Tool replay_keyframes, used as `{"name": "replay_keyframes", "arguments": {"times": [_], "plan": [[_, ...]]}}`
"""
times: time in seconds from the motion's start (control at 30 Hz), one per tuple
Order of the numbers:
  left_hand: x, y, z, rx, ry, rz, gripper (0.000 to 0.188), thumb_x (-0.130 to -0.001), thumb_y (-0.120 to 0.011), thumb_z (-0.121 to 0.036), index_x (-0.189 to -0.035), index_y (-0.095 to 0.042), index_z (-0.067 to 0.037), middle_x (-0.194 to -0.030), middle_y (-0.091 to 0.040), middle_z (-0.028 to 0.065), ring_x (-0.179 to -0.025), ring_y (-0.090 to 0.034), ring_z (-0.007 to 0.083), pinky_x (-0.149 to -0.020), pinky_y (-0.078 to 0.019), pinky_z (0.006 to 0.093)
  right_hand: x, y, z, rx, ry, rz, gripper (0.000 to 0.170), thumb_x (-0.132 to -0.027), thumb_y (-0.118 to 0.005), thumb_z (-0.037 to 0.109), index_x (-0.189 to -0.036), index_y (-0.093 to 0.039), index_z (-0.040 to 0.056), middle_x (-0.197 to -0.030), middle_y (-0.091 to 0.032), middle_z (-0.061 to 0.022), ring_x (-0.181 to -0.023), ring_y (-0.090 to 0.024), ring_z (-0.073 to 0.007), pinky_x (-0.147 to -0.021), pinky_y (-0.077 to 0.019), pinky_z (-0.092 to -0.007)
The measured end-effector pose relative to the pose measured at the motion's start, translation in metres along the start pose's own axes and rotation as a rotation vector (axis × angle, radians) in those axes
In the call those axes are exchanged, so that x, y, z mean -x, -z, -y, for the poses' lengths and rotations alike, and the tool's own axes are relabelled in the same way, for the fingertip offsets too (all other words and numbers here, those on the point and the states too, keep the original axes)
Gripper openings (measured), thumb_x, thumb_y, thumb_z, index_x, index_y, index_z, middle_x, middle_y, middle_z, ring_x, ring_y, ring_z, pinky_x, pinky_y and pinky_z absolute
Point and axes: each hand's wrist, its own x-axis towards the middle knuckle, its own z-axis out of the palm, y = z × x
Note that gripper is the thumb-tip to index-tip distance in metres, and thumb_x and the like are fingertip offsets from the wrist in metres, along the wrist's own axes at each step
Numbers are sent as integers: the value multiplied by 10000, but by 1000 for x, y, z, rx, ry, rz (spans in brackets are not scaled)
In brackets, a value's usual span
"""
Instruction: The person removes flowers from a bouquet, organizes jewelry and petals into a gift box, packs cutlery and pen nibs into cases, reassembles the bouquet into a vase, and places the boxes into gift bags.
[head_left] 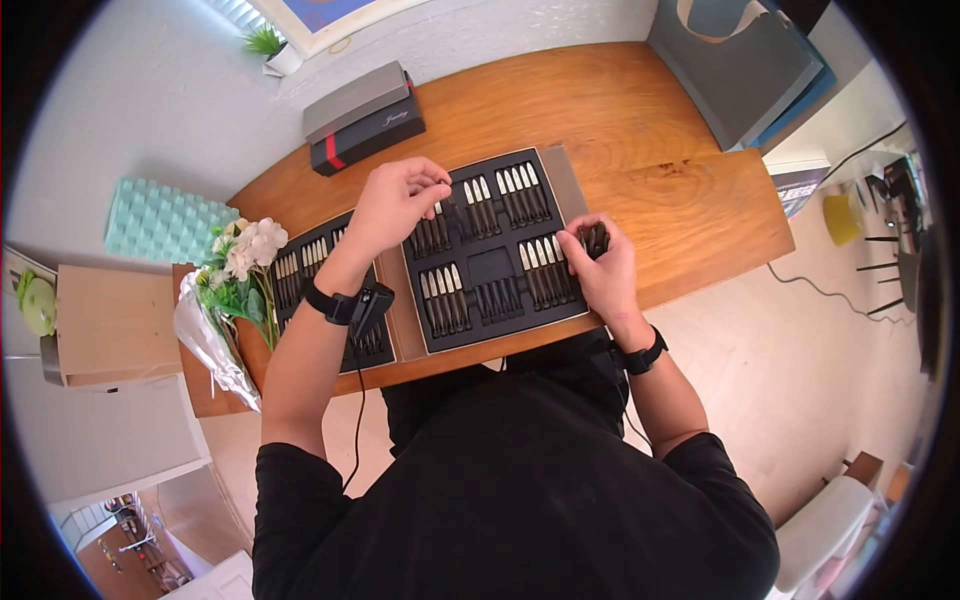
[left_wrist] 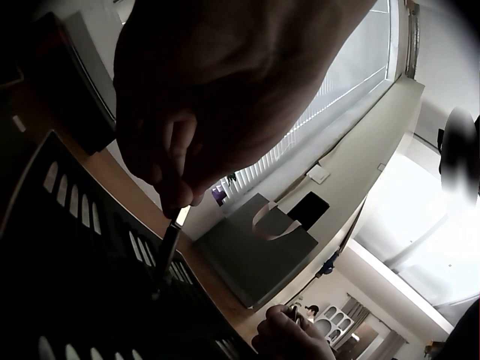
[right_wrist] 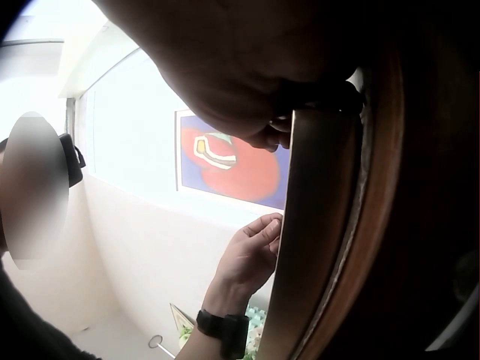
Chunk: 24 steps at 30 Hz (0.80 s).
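My left hand (head_left: 405,200) is over the back left part of the right-hand black tray (head_left: 490,262). Its fingertips pinch a slim piece with a bright silver tip and a dark handle (left_wrist: 166,251), dark end pointing down at the tray. Upright groups of similar silver-tipped pieces (head_left: 445,298) fill several of the tray's recesses. One front-middle recess holds pieces showing only dark lower parts (head_left: 497,298). My right hand (head_left: 608,270), at the tray's right edge, grips a bunch of dark slim pieces (head_left: 594,240).
A second black tray (head_left: 372,345) of similar pieces lies to the left, partly behind my left forearm. Wrapped flowers (head_left: 250,260) lie beside it. A grey and black box (head_left: 365,118) stands at the back, and a grey paper bag (head_left: 735,75) at the back right of the wooden table (head_left: 690,225).
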Motion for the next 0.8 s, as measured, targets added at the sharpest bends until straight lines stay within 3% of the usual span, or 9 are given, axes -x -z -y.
{"name": "replay_keyframes", "arguments": {"times": [0.3, 0.47, 0.7, 0.77, 0.8], "plan": [[-8, -15, 12, -79, 65, 21, 145, -1056, -818, -71, -1156, -777, 26, -937, -809, 54, -717, -677, 83, -679, -556, 263, 1, -1, 5, 4, 3, -6, 124, -1077, -834, 106, -1069, -736, 29, -773, -672, 44, -664, -589, -36, -609, -460, -244], [-16, -16, 26, -333, 7, -7, 335, -947, -936, -112, -1219, -784, 9, -910, -779, 45, -743, -678, 110, -701, -562, 315, 0, 0, 3, -8, 11, 2, 122, -1078, -831, 101, -1064, -734, 29, -772, -672, 44, -659, -588, -36, -605, -458, -246], [-8, -26, 22, -402, -56, -84, 483, -869, -993, -129, -1295, -781, -44, -987, -733, 35, -767, -669, 146, -730, -568, 342, 0, -1, 3, -18, -7, 2, 115, -1075, -833, 95, -1073, -740, 26, -776, -673, 44, -663, -591, -38, -608, -463, -247], [-5, -26, 12, -431, -26, -94, 454, -846, -1001, -167, -1230, -793, -44, -993, -747, 69, -895, -738, 267, -812, -600, 430, 0, -1, 2, -21, -11, -1, 114, -1074, -833, 95, -1076, -742, 26, -777, -673, 44, -664, -592, -38, -609, -465, -247], [-4, -27, 13, -430, -25, -94, 454, -846, -1001, -167, -1230, -793, -44, -993, -747, 69, -895, -738, 267, -812, -600, 430, 0, 0, 0, -21, -8, 0, 113, -1074, -833, 94, -1077, -743, 25, -776, -674, 44, -664, -592, -38, -610, -466, -246]]}}
